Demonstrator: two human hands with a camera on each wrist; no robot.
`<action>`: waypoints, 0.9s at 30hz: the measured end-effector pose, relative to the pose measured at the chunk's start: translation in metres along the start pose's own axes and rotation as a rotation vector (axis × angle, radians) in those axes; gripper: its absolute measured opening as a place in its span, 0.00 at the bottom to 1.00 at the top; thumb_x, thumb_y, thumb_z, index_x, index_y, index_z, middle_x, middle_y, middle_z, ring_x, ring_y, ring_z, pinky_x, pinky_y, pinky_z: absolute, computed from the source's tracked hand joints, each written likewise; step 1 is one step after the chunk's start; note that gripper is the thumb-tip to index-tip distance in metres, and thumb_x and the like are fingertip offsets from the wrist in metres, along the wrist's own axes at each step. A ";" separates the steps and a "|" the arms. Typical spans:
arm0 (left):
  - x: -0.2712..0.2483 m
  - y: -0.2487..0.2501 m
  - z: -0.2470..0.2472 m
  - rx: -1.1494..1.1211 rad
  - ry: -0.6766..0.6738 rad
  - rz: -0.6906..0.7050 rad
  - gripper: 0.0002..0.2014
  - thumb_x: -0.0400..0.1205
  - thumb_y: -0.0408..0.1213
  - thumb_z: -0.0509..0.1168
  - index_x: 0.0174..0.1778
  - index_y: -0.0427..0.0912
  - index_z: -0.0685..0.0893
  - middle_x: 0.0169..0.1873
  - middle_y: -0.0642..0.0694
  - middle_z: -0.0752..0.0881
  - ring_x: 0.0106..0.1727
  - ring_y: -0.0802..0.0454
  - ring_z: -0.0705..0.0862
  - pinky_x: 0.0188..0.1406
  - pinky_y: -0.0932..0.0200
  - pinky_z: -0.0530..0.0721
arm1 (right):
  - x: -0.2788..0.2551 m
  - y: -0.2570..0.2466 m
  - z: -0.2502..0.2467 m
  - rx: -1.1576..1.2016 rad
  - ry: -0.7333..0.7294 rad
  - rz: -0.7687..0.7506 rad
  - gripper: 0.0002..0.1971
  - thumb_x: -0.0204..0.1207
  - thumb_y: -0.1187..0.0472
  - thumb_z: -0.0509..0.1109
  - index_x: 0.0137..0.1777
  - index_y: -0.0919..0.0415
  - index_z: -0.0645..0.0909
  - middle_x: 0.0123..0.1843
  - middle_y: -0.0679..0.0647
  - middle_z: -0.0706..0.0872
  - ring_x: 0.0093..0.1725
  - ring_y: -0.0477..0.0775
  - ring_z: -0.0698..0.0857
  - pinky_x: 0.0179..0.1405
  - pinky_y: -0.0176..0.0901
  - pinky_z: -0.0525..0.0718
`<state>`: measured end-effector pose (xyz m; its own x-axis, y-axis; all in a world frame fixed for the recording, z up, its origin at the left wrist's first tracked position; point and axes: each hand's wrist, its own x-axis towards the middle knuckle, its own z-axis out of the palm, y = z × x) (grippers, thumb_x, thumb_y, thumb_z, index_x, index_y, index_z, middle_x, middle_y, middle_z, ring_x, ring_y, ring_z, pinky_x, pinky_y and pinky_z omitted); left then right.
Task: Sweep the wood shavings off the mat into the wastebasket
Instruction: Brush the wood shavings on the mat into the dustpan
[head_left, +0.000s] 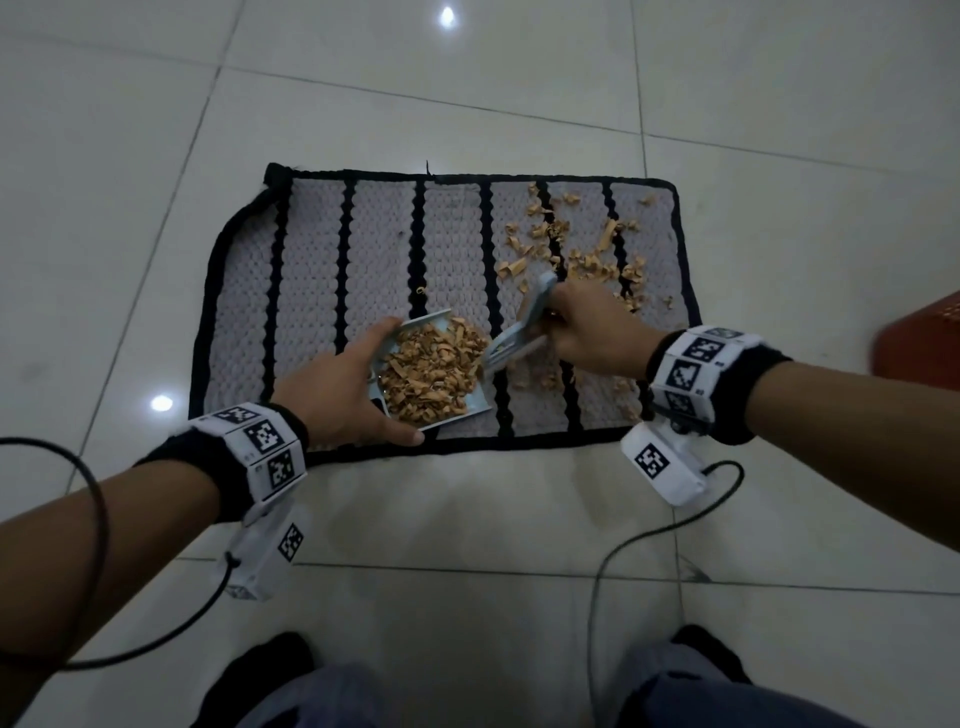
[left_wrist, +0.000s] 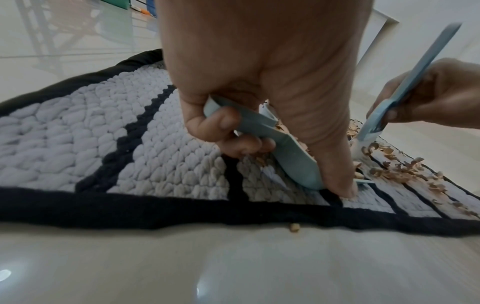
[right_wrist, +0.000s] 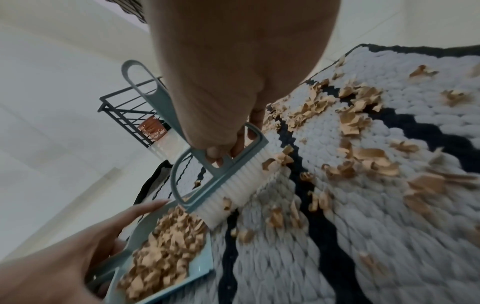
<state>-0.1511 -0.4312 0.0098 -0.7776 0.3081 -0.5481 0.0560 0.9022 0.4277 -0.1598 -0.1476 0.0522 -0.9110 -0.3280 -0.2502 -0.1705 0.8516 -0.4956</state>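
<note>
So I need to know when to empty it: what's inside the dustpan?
The dustpan holds a heap of wood shavings covering most of its floor. The left hand hides the handle end, so what lies there can't be seen.

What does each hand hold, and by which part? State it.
Left hand grips the pale blue plastic dustpan by its handle end; right hand grips the matching pale blue hand brush by its handle.

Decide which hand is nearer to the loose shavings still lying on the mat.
Right. The right hand, gripping the brush, sits among the loose shavings. The left hand holds the dustpan further left.
</note>
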 end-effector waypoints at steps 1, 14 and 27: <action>-0.001 0.000 0.001 0.001 0.006 0.000 0.65 0.52 0.71 0.80 0.80 0.71 0.45 0.67 0.47 0.83 0.47 0.43 0.84 0.48 0.49 0.87 | 0.002 0.001 -0.003 0.016 0.017 0.004 0.07 0.76 0.75 0.65 0.47 0.69 0.84 0.36 0.52 0.82 0.29 0.41 0.75 0.29 0.33 0.69; -0.003 0.004 0.004 -0.051 -0.001 0.019 0.66 0.58 0.63 0.82 0.85 0.63 0.45 0.76 0.47 0.76 0.65 0.42 0.82 0.63 0.53 0.81 | -0.049 0.027 0.028 0.170 0.585 0.347 0.04 0.84 0.63 0.58 0.52 0.60 0.74 0.38 0.53 0.77 0.32 0.49 0.74 0.28 0.39 0.70; 0.005 -0.001 -0.004 -0.010 -0.035 0.047 0.66 0.55 0.66 0.81 0.83 0.66 0.47 0.70 0.45 0.80 0.56 0.42 0.84 0.53 0.52 0.84 | -0.019 -0.013 0.082 0.242 0.573 0.349 0.11 0.80 0.67 0.63 0.60 0.58 0.73 0.53 0.60 0.79 0.48 0.60 0.78 0.41 0.53 0.79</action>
<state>-0.1578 -0.4321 0.0091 -0.7516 0.3610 -0.5520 0.0860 0.8834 0.4607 -0.1096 -0.1856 -0.0050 -0.9628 0.2698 0.0156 0.1944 0.7315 -0.6535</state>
